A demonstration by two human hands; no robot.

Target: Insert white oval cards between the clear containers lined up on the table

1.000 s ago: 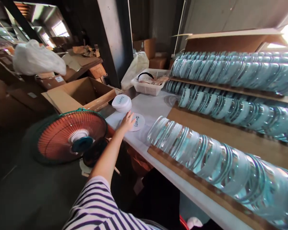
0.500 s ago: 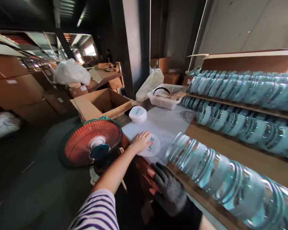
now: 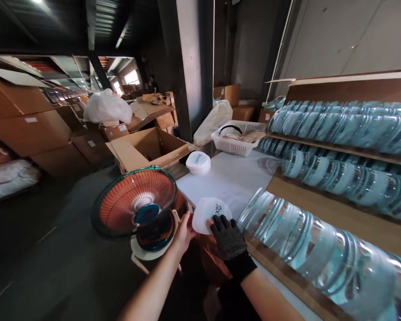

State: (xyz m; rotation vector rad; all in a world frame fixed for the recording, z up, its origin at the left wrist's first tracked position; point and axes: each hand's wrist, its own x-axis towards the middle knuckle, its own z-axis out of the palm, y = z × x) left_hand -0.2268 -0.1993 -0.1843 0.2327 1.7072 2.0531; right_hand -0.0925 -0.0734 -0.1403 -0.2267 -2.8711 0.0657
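Observation:
A translucent white rounded-square piece with dark lettering (image 3: 203, 214) is at the table's near edge, between my hands. My bare left hand (image 3: 183, 234) closes on its left edge, with part of the fingers hidden. From the right, my right hand (image 3: 227, 238), in a dark dotted glove with bare fingertips, grips its lower right side; the thumb and bent fingers cover some of the lettering. Farther back on the table stands a short stack of similar white lettered pieces (image 3: 198, 163). Just right of my gloved hand begins a row of clear bluish glass cylinders (image 3: 287, 229) lying on their sides.
A fan with a red guard (image 3: 137, 200) stands close to my left arm. Behind are an open cardboard box (image 3: 150, 145) and a white basket (image 3: 235, 145) holding small items. More glass rows (image 3: 337, 171) fill the right. A person (image 3: 153, 84) is far back.
My left hand has moved off the piece's top to its left edge. My gloved right hand has come up onto its lower right side. The view has shifted slightly.

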